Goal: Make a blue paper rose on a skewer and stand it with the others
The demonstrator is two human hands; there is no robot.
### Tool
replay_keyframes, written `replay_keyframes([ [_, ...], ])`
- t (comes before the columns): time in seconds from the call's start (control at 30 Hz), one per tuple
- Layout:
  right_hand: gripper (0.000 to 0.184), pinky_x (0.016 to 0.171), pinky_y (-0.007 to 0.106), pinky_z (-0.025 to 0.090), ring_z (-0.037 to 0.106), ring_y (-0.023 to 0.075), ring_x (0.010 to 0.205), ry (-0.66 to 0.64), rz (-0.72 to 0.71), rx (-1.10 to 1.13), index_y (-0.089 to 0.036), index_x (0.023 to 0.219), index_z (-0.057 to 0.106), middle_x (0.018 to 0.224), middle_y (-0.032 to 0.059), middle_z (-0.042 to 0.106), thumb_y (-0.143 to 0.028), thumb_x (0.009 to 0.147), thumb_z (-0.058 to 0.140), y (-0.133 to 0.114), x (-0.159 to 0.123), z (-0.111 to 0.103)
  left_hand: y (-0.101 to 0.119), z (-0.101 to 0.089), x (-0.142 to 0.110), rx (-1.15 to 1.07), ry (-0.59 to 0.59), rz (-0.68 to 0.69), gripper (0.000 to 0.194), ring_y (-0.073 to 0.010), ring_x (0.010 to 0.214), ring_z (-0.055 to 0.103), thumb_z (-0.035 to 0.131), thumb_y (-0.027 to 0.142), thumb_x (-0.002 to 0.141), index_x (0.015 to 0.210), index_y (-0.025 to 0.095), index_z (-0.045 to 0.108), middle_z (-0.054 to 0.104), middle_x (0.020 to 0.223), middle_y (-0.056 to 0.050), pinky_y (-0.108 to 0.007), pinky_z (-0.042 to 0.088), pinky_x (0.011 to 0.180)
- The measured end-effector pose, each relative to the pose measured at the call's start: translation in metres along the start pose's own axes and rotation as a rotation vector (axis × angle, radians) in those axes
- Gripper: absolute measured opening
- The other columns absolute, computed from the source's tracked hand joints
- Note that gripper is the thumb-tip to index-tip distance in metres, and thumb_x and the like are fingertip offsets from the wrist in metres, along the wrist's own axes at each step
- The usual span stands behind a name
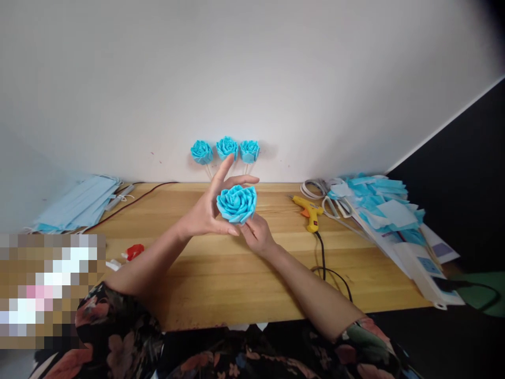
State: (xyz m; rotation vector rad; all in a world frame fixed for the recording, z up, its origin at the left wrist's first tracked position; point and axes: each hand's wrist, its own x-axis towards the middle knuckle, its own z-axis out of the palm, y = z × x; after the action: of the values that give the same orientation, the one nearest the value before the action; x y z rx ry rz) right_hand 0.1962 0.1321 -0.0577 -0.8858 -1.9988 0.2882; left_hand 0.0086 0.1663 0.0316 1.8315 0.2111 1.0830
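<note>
A blue handmade flower, its layered petals shaped like a rose, faces up between my hands above the table. My right hand is closed just beneath the bloom, apparently around its stem, which is hidden. With thumb and fingers spread, my left hand curves around the flower's left side; whether the palm touches the petals I cannot tell. Behind stand three similar blue flowers on thin pale stems: a left one, a middle one and a right one, close to the wall.
Face masks are stacked at the left, near a red item. To the right lie a yellow glue gun with a black cord, scissors, a tape roll and a pile of blue and white pieces.
</note>
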Motion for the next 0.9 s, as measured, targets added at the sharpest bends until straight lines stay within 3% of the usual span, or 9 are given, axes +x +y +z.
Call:
replay_keyframes([
  [0.13, 0.029, 0.075, 0.034, 0.057, 0.071, 0.0241, 0.082, -0.012, 0.063, -0.027, -0.025, 0.094, 0.072, 0.086, 0.0072, 0.075, -0.041, 0.103, 0.05, 0.011, -0.004, 0.007, 0.003, 0.008, -0.004, 0.023, 0.04, -0.066, 0.125, -0.0386, 0.126, 0.065, 0.093, 0.056, 0.07, 0.166, 0.042, 0.014, 0.06, 0.145, -0.013, -0.055, 0.059, 0.101],
  [0.27, 0.019, 0.08, 0.035, 0.059, 0.075, 0.0273, 0.089, 0.003, 0.191, -0.026, -0.025, 0.096, 0.074, 0.085, 0.0068, 0.078, -0.038, 0.097, 0.06, 0.021, -0.008, 0.012, 0.003, 0.016, -0.006, 0.147, 0.1, -0.02, 0.12, -0.0388, 0.121, 0.066, 0.092, 0.056, 0.07, 0.165, 0.04, 0.022, 0.063, 0.138, -0.012, -0.058, 0.056, 0.103],
  [0.43, 0.019, 0.077, 0.035, 0.06, 0.077, 0.0269, 0.086, 0.015, 0.313, 0.031, -0.026, 0.102, 0.072, 0.086, 0.0037, 0.08, -0.041, 0.094, 0.064, 0.018, -0.008, 0.009, -0.005, 0.022, -0.006, 0.157, 0.169, 0.002, 0.135, -0.0407, 0.124, 0.063, 0.093, 0.064, 0.062, 0.167, 0.04, 0.011, 0.057, 0.142, -0.014, -0.06, 0.055, 0.103],
  [0.6, 0.026, 0.074, 0.035, 0.059, 0.078, 0.027, 0.083, 0.031, 0.299, 0.076, -0.023, 0.097, 0.072, 0.093, 0.0075, 0.081, -0.043, 0.099, 0.055, 0.012, -0.005, 0.006, -0.01, 0.024, -0.005, 0.037, 0.115, -0.062, 0.134, -0.0411, 0.139, 0.053, 0.093, 0.061, 0.066, 0.167, 0.04, 0.007, 0.041, 0.161, -0.016, -0.056, 0.054, 0.109],
  [0.8, 0.023, 0.072, 0.031, 0.058, 0.077, 0.0249, 0.081, 0.051, 0.271, 0.04, -0.023, 0.098, 0.07, 0.09, 0.0069, 0.082, -0.041, 0.099, 0.056, 0.01, -0.004, 0.006, -0.009, 0.025, -0.006, 0.003, 0.134, -0.161, 0.114, -0.0378, 0.146, 0.047, 0.089, 0.056, 0.076, 0.165, 0.024, 0.025, 0.061, 0.144, -0.019, -0.053, 0.04, 0.123],
  [0.9, 0.025, 0.068, 0.03, 0.056, 0.076, 0.024, 0.076, 0.079, 0.257, 0.052, -0.023, 0.096, 0.068, 0.085, 0.0066, 0.081, -0.043, 0.1, 0.055, 0.008, -0.003, 0.006, -0.009, 0.024, -0.007, -0.017, 0.164, -0.192, 0.11, -0.0386, 0.153, 0.038, 0.09, 0.058, 0.072, 0.161, 0.022, 0.036, 0.059, 0.147, -0.018, -0.054, 0.033, 0.127],
])
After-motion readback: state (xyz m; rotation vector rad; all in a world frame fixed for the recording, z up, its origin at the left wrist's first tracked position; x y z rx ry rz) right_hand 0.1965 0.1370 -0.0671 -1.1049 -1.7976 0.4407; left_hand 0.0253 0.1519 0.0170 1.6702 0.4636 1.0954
